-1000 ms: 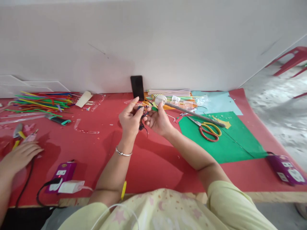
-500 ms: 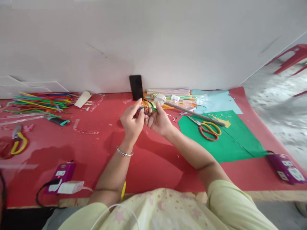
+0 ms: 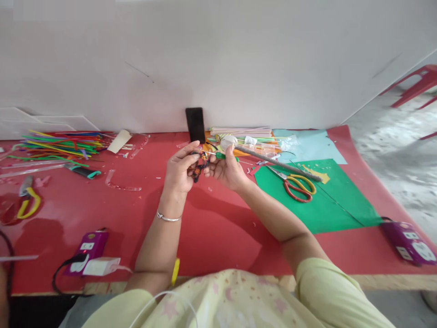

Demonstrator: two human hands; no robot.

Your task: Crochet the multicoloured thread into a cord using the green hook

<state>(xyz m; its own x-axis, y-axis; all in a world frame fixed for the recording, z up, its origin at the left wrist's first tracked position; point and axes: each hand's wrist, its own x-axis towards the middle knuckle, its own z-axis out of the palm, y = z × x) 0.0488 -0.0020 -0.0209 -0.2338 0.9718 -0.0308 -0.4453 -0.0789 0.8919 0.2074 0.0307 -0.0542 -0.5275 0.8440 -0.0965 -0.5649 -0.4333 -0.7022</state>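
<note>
Pinching a small dark, multicoloured bundle of twisted craft wire [image 3: 198, 165] between them, both hands are raised just above the red sheet covering the table [image 3: 211, 228], in front of a black phone propped upright against the white wall [image 3: 195, 124]. The left hand [image 3: 179, 171], a thin silver bangle [image 3: 167, 217] on its wrist, closes its thumb and fingertips on the bundle from the left. The right hand [image 3: 227, 171] closes on it from the right, and a short green stick [image 3: 223, 156] juts up from its fingers; how that stick joins the bundle is too small to tell.

Just to the right lies a green paper sheet [image 3: 324, 205] with red-and-yellow-handled scissors [image 3: 295, 184] on it, and a long grey rod [image 3: 276, 163] lies slanted across its far corner. A pale blue paper sheet [image 3: 310, 143] lies beyond. Far left, a heap of coloured pipe cleaners [image 3: 58, 143] spreads near the wall. Near the front edge sit a purple power strip with a white charger plugged in [image 3: 90, 253] on the left and a second purple power strip [image 3: 408, 239] on the right.
</note>
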